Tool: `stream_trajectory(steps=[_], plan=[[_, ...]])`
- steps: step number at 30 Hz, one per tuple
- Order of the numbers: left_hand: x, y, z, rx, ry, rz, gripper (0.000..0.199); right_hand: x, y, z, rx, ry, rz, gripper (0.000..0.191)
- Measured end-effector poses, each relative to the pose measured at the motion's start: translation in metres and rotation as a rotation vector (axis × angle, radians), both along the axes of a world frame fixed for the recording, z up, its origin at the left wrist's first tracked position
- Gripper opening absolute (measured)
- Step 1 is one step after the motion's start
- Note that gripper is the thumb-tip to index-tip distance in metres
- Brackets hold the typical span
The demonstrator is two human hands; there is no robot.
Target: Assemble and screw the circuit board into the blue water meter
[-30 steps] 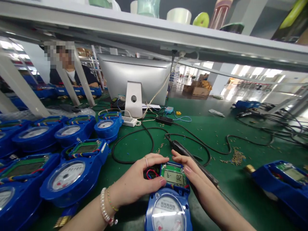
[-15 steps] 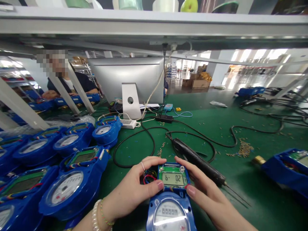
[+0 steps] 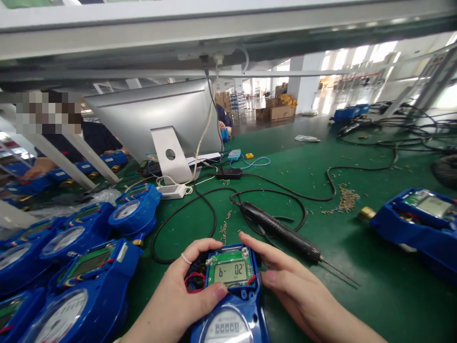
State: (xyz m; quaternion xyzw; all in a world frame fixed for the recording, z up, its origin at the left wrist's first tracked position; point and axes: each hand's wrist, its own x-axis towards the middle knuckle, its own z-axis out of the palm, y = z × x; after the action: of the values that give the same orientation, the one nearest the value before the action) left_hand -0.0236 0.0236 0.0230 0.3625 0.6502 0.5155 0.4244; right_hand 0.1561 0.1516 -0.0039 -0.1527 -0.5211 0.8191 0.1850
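A blue water meter (image 3: 246, 309) lies in front of me at the bottom middle. Its upper housing is uncovered, showing a green circuit board with a lit display (image 3: 230, 272), red wires and a round number dial below. My left hand (image 3: 185, 290) grips the meter's left side, index finger at the top edge and thumb over the display's lower left corner. Along the right side, my right hand (image 3: 285, 276) holds the housing, index fingertip at the top corner and thumb against the side wall. Just beyond lies a black electric screwdriver (image 3: 282, 231), its thin bit pointing right.
Several blue water meters (image 3: 85, 295) crowd the left, and another meter (image 3: 417, 224) lies right. Small screws (image 3: 346, 197) form a pile on the green table (image 3: 274, 162). A monitor (image 3: 157, 119), cables and a shelf edge (image 3: 228, 28) are ahead. A co-worker's hand (image 3: 41, 166) shows far left.
The view has tilted and turned right, so most things appear farther left. My right thumb has slipped off the housing's lower right corner onto its side. My left hand keeps its hold.
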Motion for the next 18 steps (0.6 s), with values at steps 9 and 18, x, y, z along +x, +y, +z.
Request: stream_trajectory(steps=[9, 18], plan=[[0.0, -0.002, -0.008, 0.011, 0.162, 0.161, 0.061, -0.005, -0.003, 0.01, -0.088, 0.065, 0.017, 0.051], [0.0, -0.005, -0.015, 0.001, 0.242, 0.207, 0.056, -0.006, -0.007, -0.001, -0.125, 0.156, 0.019, 0.043]])
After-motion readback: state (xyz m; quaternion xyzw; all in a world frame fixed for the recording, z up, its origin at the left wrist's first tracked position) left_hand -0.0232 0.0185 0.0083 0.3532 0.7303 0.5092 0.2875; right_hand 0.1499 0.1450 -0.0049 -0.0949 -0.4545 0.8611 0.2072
